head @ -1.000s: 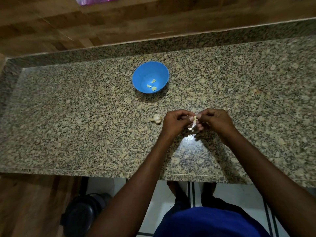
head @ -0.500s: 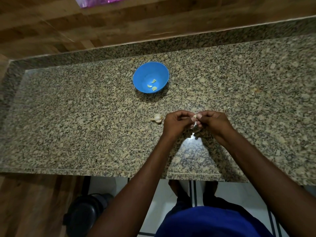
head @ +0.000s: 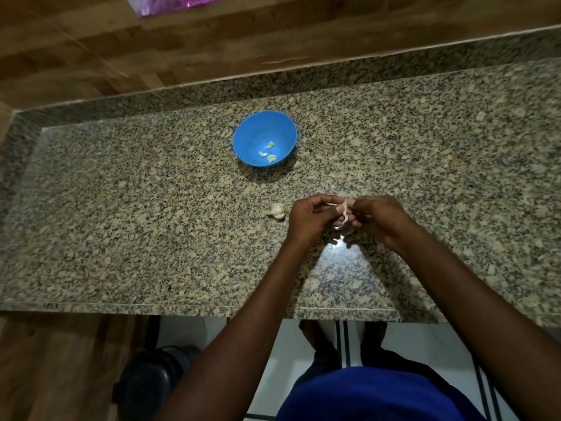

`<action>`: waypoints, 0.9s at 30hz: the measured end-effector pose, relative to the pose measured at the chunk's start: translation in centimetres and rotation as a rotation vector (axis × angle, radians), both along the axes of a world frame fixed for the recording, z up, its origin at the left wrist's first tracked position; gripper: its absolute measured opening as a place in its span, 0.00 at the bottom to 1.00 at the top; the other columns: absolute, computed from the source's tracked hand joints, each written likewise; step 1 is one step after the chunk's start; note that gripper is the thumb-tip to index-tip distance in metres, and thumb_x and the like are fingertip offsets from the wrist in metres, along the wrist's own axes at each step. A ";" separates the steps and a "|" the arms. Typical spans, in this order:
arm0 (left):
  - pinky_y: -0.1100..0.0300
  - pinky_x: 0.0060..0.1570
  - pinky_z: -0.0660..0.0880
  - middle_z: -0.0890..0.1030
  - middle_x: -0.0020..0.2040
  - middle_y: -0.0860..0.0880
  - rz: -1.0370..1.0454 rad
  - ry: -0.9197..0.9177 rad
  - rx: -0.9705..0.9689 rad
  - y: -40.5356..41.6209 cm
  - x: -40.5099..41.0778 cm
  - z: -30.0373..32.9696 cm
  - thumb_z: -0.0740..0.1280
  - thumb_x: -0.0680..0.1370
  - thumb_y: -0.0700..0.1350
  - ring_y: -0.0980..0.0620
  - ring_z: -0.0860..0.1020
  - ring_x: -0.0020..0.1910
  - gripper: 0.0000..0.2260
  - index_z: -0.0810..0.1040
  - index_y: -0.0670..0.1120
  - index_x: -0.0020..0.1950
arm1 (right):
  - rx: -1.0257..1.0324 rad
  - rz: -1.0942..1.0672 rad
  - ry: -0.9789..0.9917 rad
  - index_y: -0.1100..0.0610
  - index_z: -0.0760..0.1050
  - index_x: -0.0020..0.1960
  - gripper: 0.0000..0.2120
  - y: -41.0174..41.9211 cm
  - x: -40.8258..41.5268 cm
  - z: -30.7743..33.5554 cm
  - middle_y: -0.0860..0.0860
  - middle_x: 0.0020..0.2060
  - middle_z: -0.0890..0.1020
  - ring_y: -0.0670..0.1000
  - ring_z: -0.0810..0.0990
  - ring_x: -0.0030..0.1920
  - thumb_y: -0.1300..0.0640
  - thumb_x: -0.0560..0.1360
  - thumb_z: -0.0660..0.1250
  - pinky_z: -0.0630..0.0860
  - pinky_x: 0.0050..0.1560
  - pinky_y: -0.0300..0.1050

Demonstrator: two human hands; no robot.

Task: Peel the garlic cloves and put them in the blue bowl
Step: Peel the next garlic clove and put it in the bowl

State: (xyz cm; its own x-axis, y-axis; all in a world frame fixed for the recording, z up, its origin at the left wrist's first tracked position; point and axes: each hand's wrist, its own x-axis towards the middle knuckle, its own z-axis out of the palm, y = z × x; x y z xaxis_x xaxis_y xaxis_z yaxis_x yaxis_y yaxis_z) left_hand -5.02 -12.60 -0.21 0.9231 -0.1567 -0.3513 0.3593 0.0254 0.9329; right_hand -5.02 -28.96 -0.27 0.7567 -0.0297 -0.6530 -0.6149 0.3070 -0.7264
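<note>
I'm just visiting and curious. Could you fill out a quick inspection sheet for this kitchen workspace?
Surface: speckled granite counter.
Job's things: blue bowl holding three peeled cloves; garlic clove pinched between both hands; garlic head lying beside the left hand.
Clutter: nothing seen.
Grips: left hand and right hand both curled on the clove.
Cables: nothing seen.
Surroundings: wood-panel wall; dark round object on the floor.
</note>
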 end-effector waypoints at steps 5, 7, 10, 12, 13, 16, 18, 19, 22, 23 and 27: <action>0.41 0.47 0.83 0.86 0.41 0.42 -0.038 -0.129 0.216 -0.5 0.0 -0.1 0.76 0.73 0.39 0.40 0.85 0.42 0.06 0.85 0.41 0.49 | -0.295 0.065 -0.103 0.64 0.81 0.40 0.07 0.3 0.0 -0.3 0.59 0.33 0.85 0.50 0.81 0.28 0.64 0.76 0.70 0.77 0.28 0.40; 0.40 0.45 0.83 0.85 0.39 0.43 -0.037 -0.131 0.272 -0.6 0.2 -0.3 0.76 0.72 0.38 0.40 0.85 0.40 0.05 0.85 0.42 0.47 | -0.352 0.083 -0.125 0.63 0.81 0.38 0.08 0.5 -0.1 -0.5 0.60 0.33 0.85 0.52 0.82 0.29 0.64 0.76 0.70 0.77 0.28 0.41; 0.37 0.43 0.82 0.85 0.38 0.42 -0.001 -0.065 0.238 -0.7 0.5 -0.4 0.75 0.73 0.37 0.37 0.85 0.39 0.04 0.85 0.43 0.47 | -0.481 0.106 -0.154 0.64 0.80 0.37 0.09 0.7 -0.1 -0.8 0.60 0.30 0.83 0.58 0.84 0.29 0.63 0.75 0.67 0.81 0.31 0.47; 0.38 0.44 0.82 0.86 0.39 0.41 0.040 -0.032 0.181 -0.9 0.4 -0.3 0.74 0.74 0.37 0.40 0.84 0.38 0.05 0.85 0.43 0.48 | -0.481 0.084 -0.149 0.64 0.78 0.37 0.09 0.8 -0.1 -0.8 0.62 0.31 0.84 0.60 0.84 0.29 0.63 0.76 0.66 0.82 0.33 0.50; 0.39 0.45 0.82 0.86 0.40 0.41 0.061 -0.012 0.147 -1.0 0.3 -0.3 0.74 0.74 0.37 0.42 0.84 0.38 0.05 0.85 0.44 0.48 | -0.447 0.060 -0.138 0.64 0.77 0.37 0.10 0.8 -0.1 -0.8 0.63 0.32 0.84 0.60 0.84 0.29 0.64 0.77 0.66 0.82 0.33 0.51; 0.45 0.44 0.80 0.85 0.42 0.42 0.111 0.075 0.067 -1.1 0.3 -0.2 0.73 0.75 0.36 0.44 0.81 0.39 0.06 0.85 0.45 0.48 | -0.337 0.010 -0.100 0.65 0.76 0.38 0.09 0.8 -0.3 -0.4 0.63 0.33 0.84 0.61 0.84 0.30 0.66 0.77 0.65 0.81 0.30 0.52; 0.49 0.44 0.79 0.85 0.42 0.42 0.132 0.141 0.027 -1.1 0.3 -0.2 0.73 0.75 0.36 0.44 0.79 0.39 0.05 0.85 0.44 0.48 | -0.266 -0.022 -0.077 0.67 0.76 0.38 0.09 0.6 -0.4 -0.2 0.63 0.34 0.85 0.60 0.84 0.29 0.67 0.77 0.65 0.80 0.27 0.51; 0.50 0.43 0.79 0.85 0.41 0.42 0.133 0.159 0.024 -1.0 0.4 -0.2 0.73 0.75 0.36 0.45 0.79 0.39 0.05 0.85 0.44 0.48 | -0.240 -0.033 -0.070 0.67 0.76 0.39 0.08 0.6 -0.4 -0.1 0.63 0.34 0.85 0.59 0.84 0.29 0.68 0.77 0.65 0.80 0.26 0.50; 0.46 0.44 0.81 0.85 0.42 0.39 0.118 0.143 0.053 -0.8 0.7 -0.3 0.74 0.75 0.37 0.44 0.81 0.38 0.04 0.85 0.42 0.49 | -0.186 -0.028 -0.062 0.66 0.77 0.45 0.03 0.4 -0.1 -0.1 0.62 0.35 0.85 0.58 0.84 0.30 0.68 0.77 0.66 0.80 0.27 0.49; 0.45 0.45 0.81 0.85 0.43 0.38 0.113 0.129 0.058 -0.8 0.7 -0.3 0.74 0.75 0.37 0.44 0.81 0.38 0.04 0.85 0.42 0.49 | -0.171 -0.015 -0.062 0.66 0.78 0.48 0.02 0.3 0.0 -0.2 0.62 0.36 0.85 0.58 0.84 0.31 0.68 0.77 0.66 0.81 0.28 0.49; 0.45 0.47 0.82 0.86 0.46 0.40 0.093 0.074 0.067 -0.8 0.9 -0.2 0.74 0.75 0.36 0.46 0.83 0.41 0.04 0.85 0.42 0.49 | -0.063 0.057 -0.058 0.68 0.79 0.50 0.07 -0.1 0.1 -0.8 0.62 0.38 0.85 0.57 0.85 0.34 0.64 0.76 0.71 0.82 0.32 0.49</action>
State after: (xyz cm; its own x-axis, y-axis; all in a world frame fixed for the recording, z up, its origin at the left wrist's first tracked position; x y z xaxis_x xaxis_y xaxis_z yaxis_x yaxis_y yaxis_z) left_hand -4.07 -13.39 -0.40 0.9036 -0.0451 -0.4261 0.4265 0.0001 0.9045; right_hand -4.96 -29.11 -1.08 0.7947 -0.0253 -0.6065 -0.5865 0.2256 -0.7779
